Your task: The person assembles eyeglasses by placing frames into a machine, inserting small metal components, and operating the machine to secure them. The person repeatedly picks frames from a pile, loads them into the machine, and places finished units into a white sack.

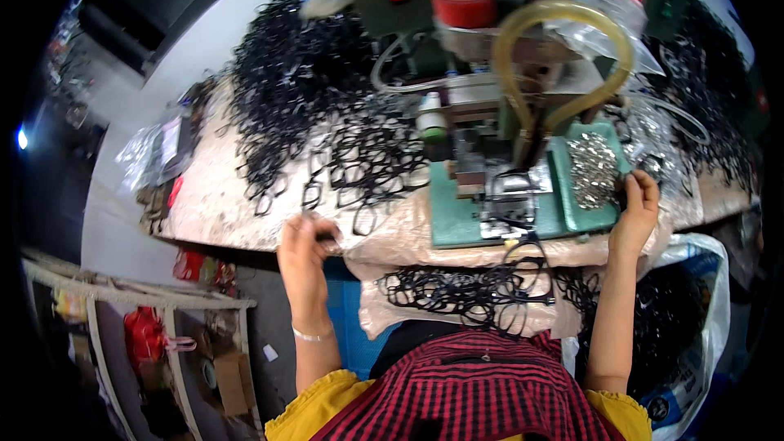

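My left hand [303, 247] is over the table's front edge, left of several loose black eyeglass frames [365, 155]. Its fingers are curled together; a dark, blurred patch shows at the fingertips, too unclear to name. By the right rim of a green tray [563, 184], my right hand [639, 206] has its fingers bent inward, and whatever they pinch is hidden. Small shiny metal parts [593, 170] fill the tray. Between my hands, an eyeglass frame [535, 265] hangs at the front of the machine's metal fixture [508, 214], touched by neither hand.
A bench machine with a red collar [464, 8] and a curved yellowish hose [563, 10] stands ahead. Large heaps of black frames [298, 57] lie at left and far right. More frames [457, 292] rest on a cloth before me. A white sack [710, 310] stands at right.
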A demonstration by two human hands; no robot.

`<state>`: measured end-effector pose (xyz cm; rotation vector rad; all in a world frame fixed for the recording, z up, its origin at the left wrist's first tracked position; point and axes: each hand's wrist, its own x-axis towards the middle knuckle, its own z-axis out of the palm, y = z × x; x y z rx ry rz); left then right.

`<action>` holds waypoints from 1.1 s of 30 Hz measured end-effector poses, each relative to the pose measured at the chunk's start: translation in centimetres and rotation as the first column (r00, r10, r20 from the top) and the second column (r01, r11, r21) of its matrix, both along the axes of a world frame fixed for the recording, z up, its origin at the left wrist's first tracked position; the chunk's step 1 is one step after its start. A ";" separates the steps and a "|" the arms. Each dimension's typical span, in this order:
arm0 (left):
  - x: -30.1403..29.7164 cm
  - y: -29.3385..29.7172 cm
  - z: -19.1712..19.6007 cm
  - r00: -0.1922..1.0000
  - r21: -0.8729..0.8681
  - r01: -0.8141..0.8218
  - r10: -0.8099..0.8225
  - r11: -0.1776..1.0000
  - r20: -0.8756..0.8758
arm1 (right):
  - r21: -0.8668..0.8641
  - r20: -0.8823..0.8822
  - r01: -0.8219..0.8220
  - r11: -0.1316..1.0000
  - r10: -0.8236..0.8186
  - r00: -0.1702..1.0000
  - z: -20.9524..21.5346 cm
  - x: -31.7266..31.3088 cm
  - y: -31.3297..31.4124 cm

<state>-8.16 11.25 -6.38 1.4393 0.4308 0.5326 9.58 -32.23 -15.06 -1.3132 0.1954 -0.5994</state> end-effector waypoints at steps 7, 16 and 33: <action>10.3 8.0 -0.5 0.981 0.911 -0.114 0.189 0.396 0.040 | -0.077 0.021 -0.169 0.983 0.171 0.985 1.3 3.7 6.6; 12.2 12.5 -7.1 0.982 0.998 -0.061 0.180 -0.017 0.063 | -0.677 -0.036 -0.021 0.735 -0.005 0.999 1.6 -3.5 0.0; 9.4 -3.4 -5.9 0.992 -0.117 -0.070 0.081 0.991 0.100 | -0.186 0.044 -0.459 0.869 0.474 0.879 8.5 -2.0 10.8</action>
